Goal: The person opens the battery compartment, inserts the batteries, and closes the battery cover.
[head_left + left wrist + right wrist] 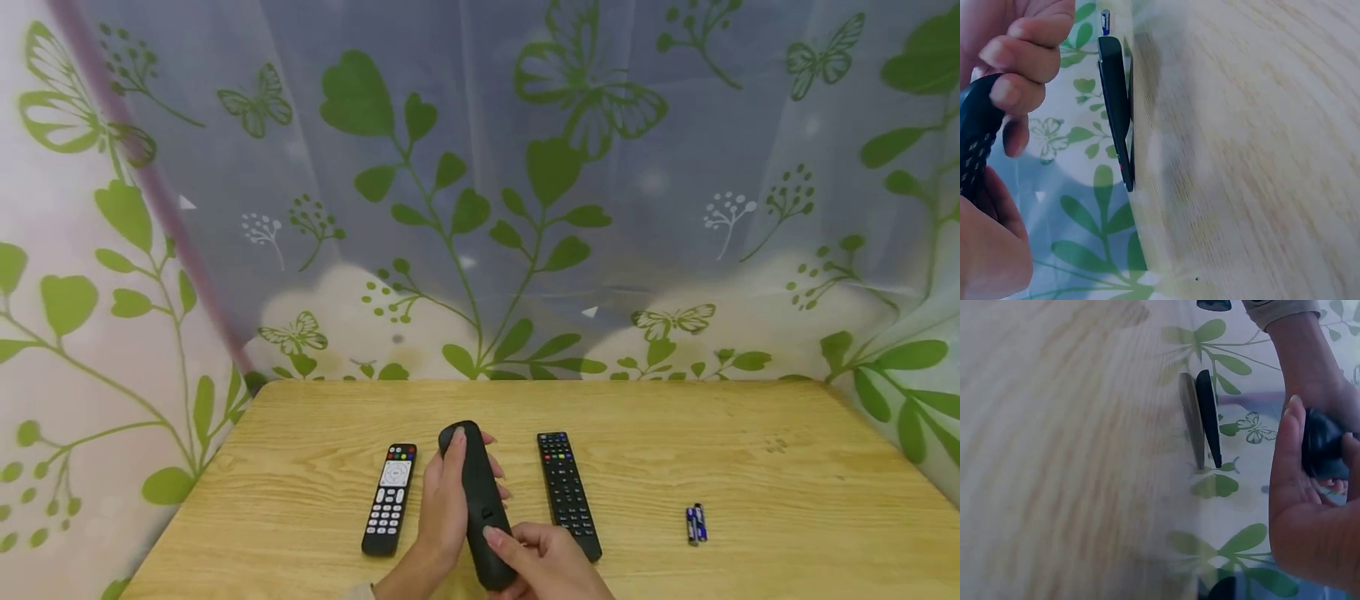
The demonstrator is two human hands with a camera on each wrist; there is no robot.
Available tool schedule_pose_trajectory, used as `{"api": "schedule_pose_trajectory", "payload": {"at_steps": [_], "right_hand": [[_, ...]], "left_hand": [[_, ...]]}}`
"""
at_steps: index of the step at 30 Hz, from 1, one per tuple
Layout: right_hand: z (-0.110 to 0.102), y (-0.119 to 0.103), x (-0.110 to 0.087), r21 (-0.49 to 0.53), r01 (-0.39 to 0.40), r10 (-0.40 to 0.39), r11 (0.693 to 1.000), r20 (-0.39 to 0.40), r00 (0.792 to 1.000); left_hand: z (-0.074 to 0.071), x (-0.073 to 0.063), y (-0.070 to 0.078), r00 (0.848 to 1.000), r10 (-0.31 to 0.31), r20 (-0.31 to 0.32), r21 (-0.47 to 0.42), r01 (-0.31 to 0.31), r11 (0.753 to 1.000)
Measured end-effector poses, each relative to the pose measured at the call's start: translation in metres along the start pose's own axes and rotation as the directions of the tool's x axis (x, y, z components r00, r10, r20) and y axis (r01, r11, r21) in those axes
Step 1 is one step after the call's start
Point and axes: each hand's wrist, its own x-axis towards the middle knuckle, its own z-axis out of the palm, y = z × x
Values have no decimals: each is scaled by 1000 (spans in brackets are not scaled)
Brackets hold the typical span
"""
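Landmark: the held black plastic remote control, curved back up (482, 483).

Pale cloth backdrop with green leaf and butterfly prints (660, 192) hangs behind it. Light wood-grain bench (300, 508) below it; held remote is clear of the surface, probably lifted for access to its back.

Left hand (446, 504): closed round the held remote from its left side, thumb along the back, fingertips showing past the far edge. Reads as the steadying grip. Right hand (551, 558): pinching the near end, thumb on the back just below a small notch (487, 513), other fingers folded, partly hidden. Likely placed there to bear on that part; can't tell how hard.

Black remote with small dark keys (567, 483): on bench, right of the held remote, buttons up, near end partly behind the right hand. Black remote with white keys (389, 508): left of it, buttons up. Both sit apart from it, which leaves working room.

Two slim blue batteries (696, 525): well right of the held remote, side by side, probably parked within reach.
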Motion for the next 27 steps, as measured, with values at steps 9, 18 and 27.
{"api": "schedule_pose_trajectory", "payload": {"at_steps": [9, 18, 27], "right_hand": [[7, -8, -2, -664, 274, -537, 695, -227, 812], [14, -20, -1, -879, 267, -732, 394, -124, 670], [10, -27, 16, -362, 266, -331, 893, -129, 935]], "left_hand": [[-1, 6, 0, 993, -2, -122, -14, 0, 1000], [-7, 8, 5, 984, -104, -147, 0, 105, 995], [-27, 15, -2, 988, -132, -82, 118, 142, 983]]}}
